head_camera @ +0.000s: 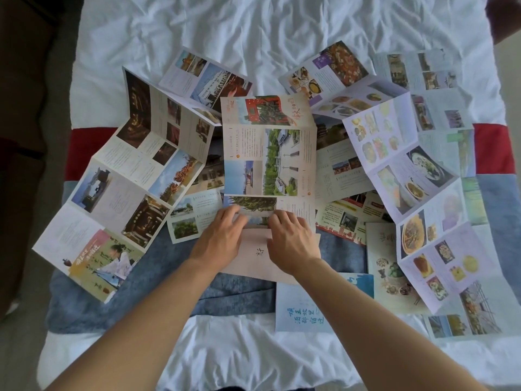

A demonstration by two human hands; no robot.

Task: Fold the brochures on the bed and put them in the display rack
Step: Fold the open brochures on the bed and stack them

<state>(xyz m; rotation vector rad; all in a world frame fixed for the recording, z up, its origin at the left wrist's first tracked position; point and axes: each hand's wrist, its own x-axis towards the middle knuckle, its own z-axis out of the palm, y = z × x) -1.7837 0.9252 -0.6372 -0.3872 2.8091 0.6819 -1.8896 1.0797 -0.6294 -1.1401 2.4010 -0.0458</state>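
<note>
On the bed (253,38), roughly ten brochures are lying spread open and overlapping; an exact count is not possible. Both hands are pressing on the centre brochure (269,162), which is lying in the middle. The left hand (218,239) and right hand (291,239) are resting side by side with fingers curved, holding down its folded near panel. A blue blanket (158,263) is lying beneath, and a red band (84,148) is crossing the bed.

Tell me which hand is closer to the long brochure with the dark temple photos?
Left. The left hand lies just right of the dark temple brochure, pressing the centre brochure. The right hand sits farther right.
</note>
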